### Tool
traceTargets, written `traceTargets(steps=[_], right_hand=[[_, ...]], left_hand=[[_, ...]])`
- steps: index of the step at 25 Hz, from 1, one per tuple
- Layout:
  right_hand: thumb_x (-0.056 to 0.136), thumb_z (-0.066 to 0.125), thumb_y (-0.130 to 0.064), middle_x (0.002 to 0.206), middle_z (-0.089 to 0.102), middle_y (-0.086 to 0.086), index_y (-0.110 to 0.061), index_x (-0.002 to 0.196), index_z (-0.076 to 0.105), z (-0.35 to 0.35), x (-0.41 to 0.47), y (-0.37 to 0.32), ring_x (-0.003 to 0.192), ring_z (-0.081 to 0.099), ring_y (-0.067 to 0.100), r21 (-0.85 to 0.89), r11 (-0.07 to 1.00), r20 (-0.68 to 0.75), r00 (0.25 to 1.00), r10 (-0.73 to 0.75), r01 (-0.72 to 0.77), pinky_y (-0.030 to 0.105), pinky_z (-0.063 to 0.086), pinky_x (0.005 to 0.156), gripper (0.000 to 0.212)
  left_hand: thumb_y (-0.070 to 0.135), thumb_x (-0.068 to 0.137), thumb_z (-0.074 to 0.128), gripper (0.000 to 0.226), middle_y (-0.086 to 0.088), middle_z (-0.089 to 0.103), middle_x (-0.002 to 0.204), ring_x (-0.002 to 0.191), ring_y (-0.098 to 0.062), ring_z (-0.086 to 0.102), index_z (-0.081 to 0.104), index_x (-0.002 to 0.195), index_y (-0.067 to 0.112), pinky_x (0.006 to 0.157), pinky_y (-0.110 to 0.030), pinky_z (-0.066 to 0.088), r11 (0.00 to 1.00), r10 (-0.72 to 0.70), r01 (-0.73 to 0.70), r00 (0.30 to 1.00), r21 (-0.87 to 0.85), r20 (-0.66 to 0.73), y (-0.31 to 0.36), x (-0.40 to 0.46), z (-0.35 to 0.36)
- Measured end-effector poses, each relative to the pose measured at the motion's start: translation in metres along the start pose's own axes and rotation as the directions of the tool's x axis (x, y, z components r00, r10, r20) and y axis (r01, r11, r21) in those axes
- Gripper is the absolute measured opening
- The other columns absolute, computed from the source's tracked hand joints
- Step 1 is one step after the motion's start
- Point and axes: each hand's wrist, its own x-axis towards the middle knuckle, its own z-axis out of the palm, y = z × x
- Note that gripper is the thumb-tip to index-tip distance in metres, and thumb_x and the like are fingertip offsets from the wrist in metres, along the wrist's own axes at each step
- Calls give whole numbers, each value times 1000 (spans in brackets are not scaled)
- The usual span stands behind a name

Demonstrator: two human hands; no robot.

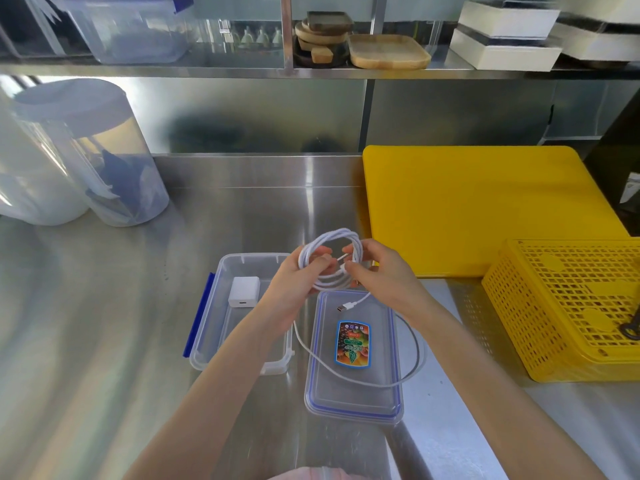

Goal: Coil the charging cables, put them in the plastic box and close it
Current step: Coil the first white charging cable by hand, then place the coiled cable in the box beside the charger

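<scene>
Both hands hold a white charging cable (327, 241) wound into several loops above the steel counter. My left hand (298, 282) grips the coil from the left, and my right hand (379, 271) pinches it from the right. A loose tail of the cable (414, 344) hangs down and curves over the box's lid (353, 407), ending in a USB plug (343, 308). The clear plastic box (211, 341) stands open to the left of the lid, with a white charger block (244, 291) inside. The lid carries a colourful label (352, 344).
A yellow cutting board (478, 206) lies at the back right, with a yellow perforated basket (568, 306) in front of it. Two tall clear containers (86, 150) stand at the back left. A shelf above holds wooden trays (388, 51) and boxes.
</scene>
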Motion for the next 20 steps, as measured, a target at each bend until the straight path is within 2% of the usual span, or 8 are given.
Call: traceTargets(steps=[3,6,7,9,12,14,18,20], right_hand=[[90,49,-20,107,63,3,-17,112,57,0,3,5,91,52,12,-151,988,-16,1000,-25,22,26,45,76,23],[91,50,-22,110,65,5,-16,112,59,2,5,6,90,53,12,-214,976,-4,999,-41,40,19,41,67,24],[90,52,-21,109,66,5,-15,112,60,3,6,6,89,54,12,-219,975,15,999,-38,40,17,41,65,24],[88,55,-19,108,67,7,-14,110,61,8,8,4,89,57,13,-207,978,47,999,-22,32,19,44,71,23],[86,57,-17,109,67,9,-12,111,59,17,10,1,97,62,20,-174,985,95,995,-2,19,32,51,83,25],[86,58,-19,109,67,10,-12,111,59,24,12,0,100,62,24,-135,991,128,992,14,3,39,52,89,26],[85,59,-23,102,68,8,-13,107,61,42,16,-3,92,65,23,-122,992,202,978,48,-23,40,54,88,24],[85,59,-24,103,69,9,-13,106,61,53,20,-4,90,66,23,-139,990,243,968,56,-23,39,55,85,24]], left_hand=[[13,89,53,9,2,62,77,71,-8,60,56,87,20,65,-15,50,997,-1,-5,997,78,79,1,-3,-6],[19,91,52,7,5,60,72,67,-6,60,57,85,19,69,-22,50,994,-25,18,998,109,62,-2,-4,-14],[20,91,51,9,5,60,71,66,-5,60,57,84,18,70,-25,50,996,-37,34,999,87,39,-3,-3,-17],[20,92,49,11,5,60,71,64,-4,60,57,84,17,71,-29,50,997,-56,55,998,60,9,-7,-2,-25],[20,92,49,10,5,59,72,61,-2,61,58,90,15,70,-30,50,996,-59,59,998,66,-6,-11,-4,-36],[20,92,49,11,3,59,74,67,-6,61,59,91,15,71,-30,51,996,-66,67,997,53,-29,-12,-6,-46],[12,91,51,10,1,60,77,72,-11,60,60,90,15,74,-27,55,995,-88,91,994,47,-62,-16,-9,-75],[8,89,54,10,0,60,80,74,-12,61,58,97,11,68,-20,56,989,-91,102,991,105,-99,-20,-10,-88]])
